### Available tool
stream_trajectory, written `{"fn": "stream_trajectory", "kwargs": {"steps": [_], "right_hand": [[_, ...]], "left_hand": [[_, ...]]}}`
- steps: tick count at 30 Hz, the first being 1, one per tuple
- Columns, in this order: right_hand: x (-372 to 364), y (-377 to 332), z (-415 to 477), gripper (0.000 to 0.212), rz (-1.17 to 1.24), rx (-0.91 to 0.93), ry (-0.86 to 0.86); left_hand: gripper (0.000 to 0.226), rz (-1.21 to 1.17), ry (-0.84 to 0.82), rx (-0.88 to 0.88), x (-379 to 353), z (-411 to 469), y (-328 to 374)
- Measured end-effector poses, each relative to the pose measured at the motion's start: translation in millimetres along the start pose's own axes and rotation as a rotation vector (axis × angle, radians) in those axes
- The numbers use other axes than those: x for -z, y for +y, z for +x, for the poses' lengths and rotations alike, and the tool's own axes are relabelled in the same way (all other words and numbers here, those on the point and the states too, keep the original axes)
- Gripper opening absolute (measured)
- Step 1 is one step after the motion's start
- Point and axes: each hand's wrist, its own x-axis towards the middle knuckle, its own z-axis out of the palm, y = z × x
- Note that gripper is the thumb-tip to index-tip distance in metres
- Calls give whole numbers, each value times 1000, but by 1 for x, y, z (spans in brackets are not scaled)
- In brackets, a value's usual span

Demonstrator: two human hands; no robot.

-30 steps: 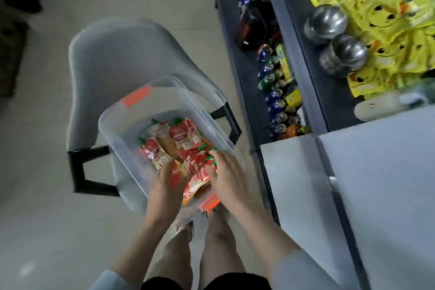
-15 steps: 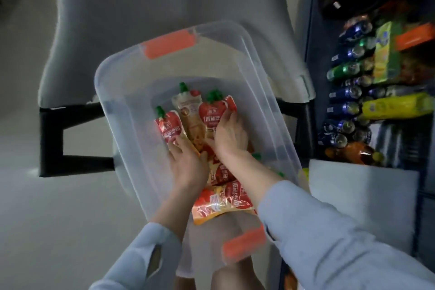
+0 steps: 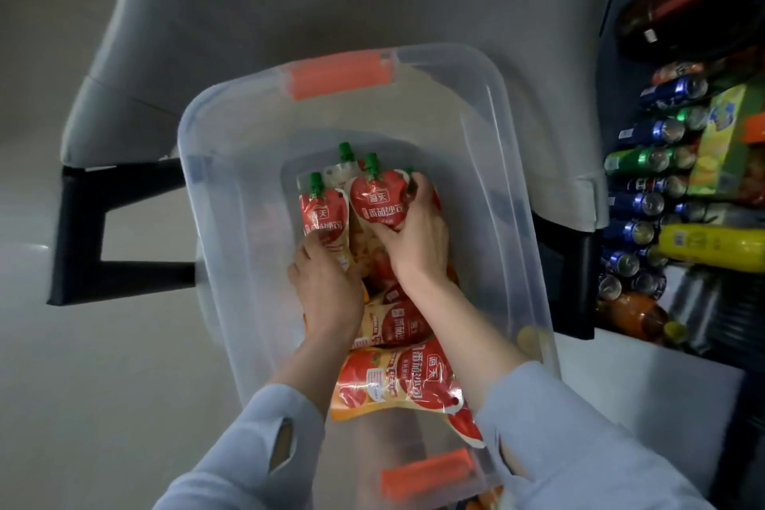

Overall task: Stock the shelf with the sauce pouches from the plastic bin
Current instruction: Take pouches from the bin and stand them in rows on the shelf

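Red sauce pouches (image 3: 397,381) with green spout caps are lying along the middle of the clear plastic bin (image 3: 476,103). The left hand (image 3: 327,286) is pinching the left pouch (image 3: 321,215) at its lower end. The right hand (image 3: 418,236) is gripping the second pouch (image 3: 378,199), fingers curling round its right side, towards the bin's far end.

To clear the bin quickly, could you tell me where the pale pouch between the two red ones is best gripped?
Pinch the pale pouch at its neck, just under the green cap, coming from above at the far end: only that end is free, while red pouches overlap its body.
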Motion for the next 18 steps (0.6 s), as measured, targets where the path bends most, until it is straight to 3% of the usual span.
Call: {"fn": "stream_trajectory", "kwargs": {"steps": [6, 10, 15, 18], "right_hand": [[-4, 10, 10, 43, 211, -58, -159], [7, 9, 25, 37, 332, -132, -282], [7, 2, 15, 42, 233, 33, -244], [20, 5, 5, 29, 321, 39, -175]], "left_hand": [[82, -124, 48, 8, -3, 12, 6], [85, -183, -28, 73, -2, 18, 5], [72, -240, -102, 100, 1, 20, 7], [66, -325, -118, 63, 5, 12, 13]]}}
